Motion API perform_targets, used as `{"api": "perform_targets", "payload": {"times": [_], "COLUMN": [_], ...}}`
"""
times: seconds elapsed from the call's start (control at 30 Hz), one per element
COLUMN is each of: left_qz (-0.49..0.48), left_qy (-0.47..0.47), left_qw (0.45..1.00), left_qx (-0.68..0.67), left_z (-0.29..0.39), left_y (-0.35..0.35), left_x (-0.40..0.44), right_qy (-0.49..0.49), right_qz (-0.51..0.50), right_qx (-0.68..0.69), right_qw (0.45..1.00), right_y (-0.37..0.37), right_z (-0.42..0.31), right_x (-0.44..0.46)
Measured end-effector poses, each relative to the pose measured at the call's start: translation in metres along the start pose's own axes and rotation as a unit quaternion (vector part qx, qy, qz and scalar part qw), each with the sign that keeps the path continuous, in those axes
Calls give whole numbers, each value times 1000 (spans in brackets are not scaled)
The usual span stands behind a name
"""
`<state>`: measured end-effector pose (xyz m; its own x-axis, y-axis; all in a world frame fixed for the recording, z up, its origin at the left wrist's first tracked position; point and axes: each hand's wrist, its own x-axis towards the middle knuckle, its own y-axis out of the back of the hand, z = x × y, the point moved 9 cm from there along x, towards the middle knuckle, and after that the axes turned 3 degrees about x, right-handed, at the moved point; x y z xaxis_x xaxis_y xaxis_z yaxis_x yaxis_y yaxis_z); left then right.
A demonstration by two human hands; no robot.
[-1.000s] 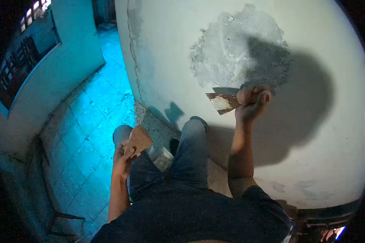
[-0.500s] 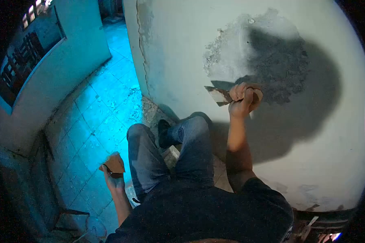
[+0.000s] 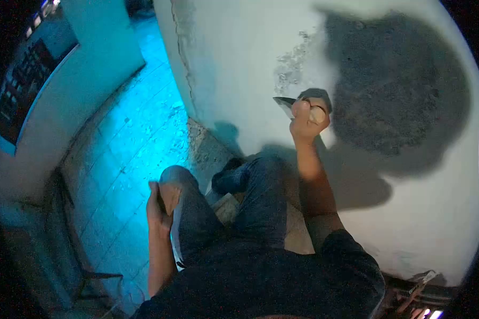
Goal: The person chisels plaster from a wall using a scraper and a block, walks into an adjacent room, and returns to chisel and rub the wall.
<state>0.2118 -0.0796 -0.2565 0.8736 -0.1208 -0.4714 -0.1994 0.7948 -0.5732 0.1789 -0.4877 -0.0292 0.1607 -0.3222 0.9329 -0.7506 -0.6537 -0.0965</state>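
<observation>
My right hand (image 3: 303, 126) is closed round the pale round handle of a putty knife (image 3: 286, 106), held up close to the wall. Its thin blade points left and is seen nearly edge-on; I cannot tell whether it touches the wall. Around it the wall bears a rough grey patch (image 3: 290, 72), whose larger right part lies in shadow. Low on the left, beside my knee, my left hand (image 3: 155, 210) grips a small flat brown plate (image 3: 170, 197), turned partly edge-on.
The pale wall (image 3: 250, 69) fills the right side, with a vertical crack near its left edge. My bent legs (image 3: 261, 196) are close to its foot. Debris lies on the tiled floor (image 3: 127, 159), lit blue. A dark metal frame (image 3: 98, 276) stands lower left.
My right hand has turned the putty knife, so its blade shows narrower. My left hand has risen and moved right towards my knee, tilting the brown plate. The view has shifted slightly.
</observation>
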Motion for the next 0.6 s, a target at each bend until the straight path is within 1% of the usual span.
{"api": "perform_targets", "payload": {"times": [0.03, 0.07, 0.1, 0.13, 0.17, 0.2, 0.23, 0.27, 0.3, 0.37, 0.43, 0.5, 0.57, 0.6], "left_qz": [-23, -31, -39, -47, -66, -61, -88, -118, -120, -136, -132, -132, -138, -144], "left_qy": [-9, -23, -36, -94, -150, -154, -189, -223, -225, -244, -233, -268, -278, -287], "left_qw": [1000, 998, 995, 989, 979, 978, 971, 962, 961, 958, 961, 950, 943, 936], "left_qx": [1, 43, 86, 104, 124, 125, 116, 106, 106, 60, 63, 92, 119, 144], "left_z": [6, 14, 22, 35, 46, 49, 57, 60, 57, 54, 46, 44, 41, 41], "left_y": [-24, -43, -59, -74, -91, -106, -128, -144, -152, -164, -167, -165, -160, -160], "left_x": [3, 4, 7, 10, 12, 11, 3, -3, -3, -4, -6, -9, -19, -23], "right_qy": [-1, -6, -151, -234, -308, -350, -389, -412, -431, -457, -464, -473, -488, -504], "right_qz": [-1, -6, -54, -87, -115, -164, -212, -254, -294, -299, -298, -297, -259, -245], "right_qx": [-33, -59, 18, 92, 159, 181, 197, 217, 236, 228, 236, 247, 243, 248], "right_qw": [999, 998, 987, 964, 931, 904, 874, 848, 820, 806, 800, 792, 797, 790], "right_y": [2, 0, -5, -18, -29, -40, -52, -68, -84, -93, -98, -104, -106, -106], "right_z": [3, 5, 22, 15, 8, 4, -3, -17, -31, -30, -29, -35, -38, -33], "right_x": [-2, -5, -13, -18, -25, -46, -67, -80, -91, -132, -147, -152, -144, -146]}}
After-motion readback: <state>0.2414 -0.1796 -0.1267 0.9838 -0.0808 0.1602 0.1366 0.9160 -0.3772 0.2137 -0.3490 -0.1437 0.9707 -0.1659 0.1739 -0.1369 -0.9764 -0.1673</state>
